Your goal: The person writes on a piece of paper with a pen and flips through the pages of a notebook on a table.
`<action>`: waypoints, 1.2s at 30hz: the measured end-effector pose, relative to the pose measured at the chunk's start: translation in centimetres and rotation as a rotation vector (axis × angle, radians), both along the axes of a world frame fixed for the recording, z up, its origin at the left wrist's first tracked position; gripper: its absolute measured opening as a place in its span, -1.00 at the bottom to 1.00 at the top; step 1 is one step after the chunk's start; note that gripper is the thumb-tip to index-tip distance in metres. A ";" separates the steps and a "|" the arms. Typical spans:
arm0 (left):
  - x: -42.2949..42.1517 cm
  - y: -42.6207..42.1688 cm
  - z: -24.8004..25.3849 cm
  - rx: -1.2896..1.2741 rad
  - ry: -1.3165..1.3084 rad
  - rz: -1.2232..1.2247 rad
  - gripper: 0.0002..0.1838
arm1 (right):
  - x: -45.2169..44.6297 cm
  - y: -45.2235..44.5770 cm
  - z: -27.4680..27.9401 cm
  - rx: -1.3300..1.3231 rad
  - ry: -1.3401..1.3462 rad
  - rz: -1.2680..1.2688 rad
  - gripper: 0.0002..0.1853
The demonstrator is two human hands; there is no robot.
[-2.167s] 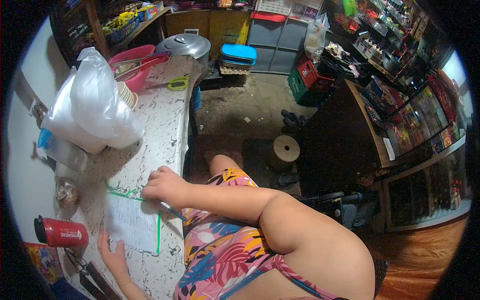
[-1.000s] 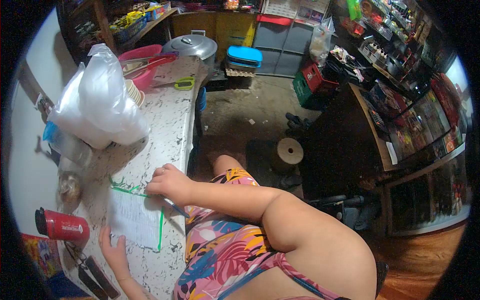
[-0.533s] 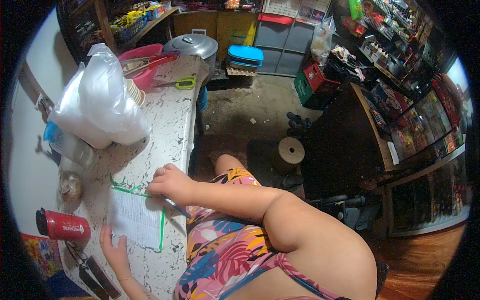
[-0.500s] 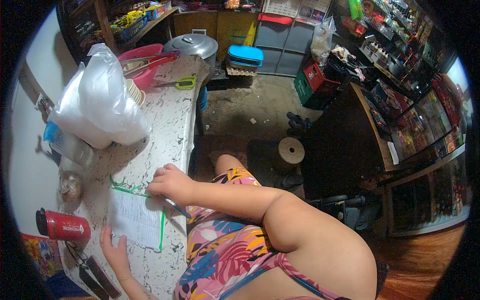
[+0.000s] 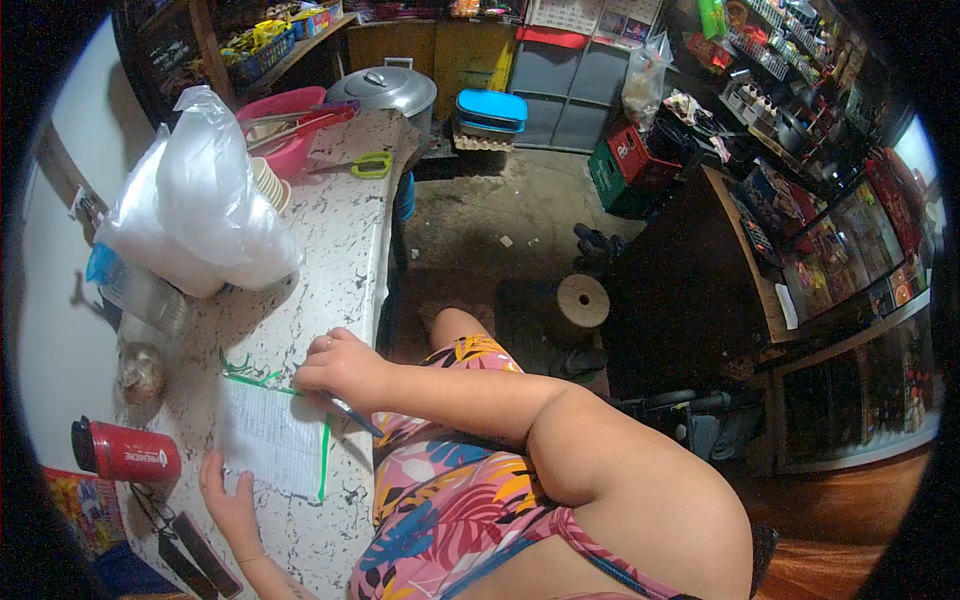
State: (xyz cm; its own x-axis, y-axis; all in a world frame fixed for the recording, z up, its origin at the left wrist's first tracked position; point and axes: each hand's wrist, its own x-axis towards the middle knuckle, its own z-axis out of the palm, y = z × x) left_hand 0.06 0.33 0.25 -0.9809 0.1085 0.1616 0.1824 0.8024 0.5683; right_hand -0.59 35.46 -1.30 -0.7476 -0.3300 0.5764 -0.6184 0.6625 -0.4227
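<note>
A lined notebook [image 5: 270,440] with green edging and handwriting on its page lies on the marble-patterned table [image 5: 340,250]. My right hand [image 5: 345,370] is closed around a pen [image 5: 355,413] at the page's upper right corner; the writing tip is hidden behind my fingers. At the lower left edge of the page rests my left hand [image 5: 230,500], fingers apart, holding nothing. Just left of the notebook a red tumbler [image 5: 130,450] with a black lid lies on its side.
Plastic bags of white contents [image 5: 215,200], paper cups [image 5: 270,185], a pink basin [image 5: 285,105] and green-handled scissors [image 5: 371,166] occupy the table's far part. Beyond its end stands a lidded metal pot [image 5: 385,90]. A round stool [image 5: 582,302] is on the floor at right.
</note>
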 end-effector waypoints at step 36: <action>-0.2 -0.7 -0.6 -0.034 0.016 -0.012 -0.39 | -0.2 -0.2 -0.7 0.002 0.000 -0.022 -0.81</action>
State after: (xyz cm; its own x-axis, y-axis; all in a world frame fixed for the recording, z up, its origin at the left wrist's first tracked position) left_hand -0.18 -0.39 -0.33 -0.9768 0.1256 0.1732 0.2007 0.8189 0.5377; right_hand -0.77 35.26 -1.97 -0.7546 -0.3141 0.5761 -0.6035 0.6768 -0.4215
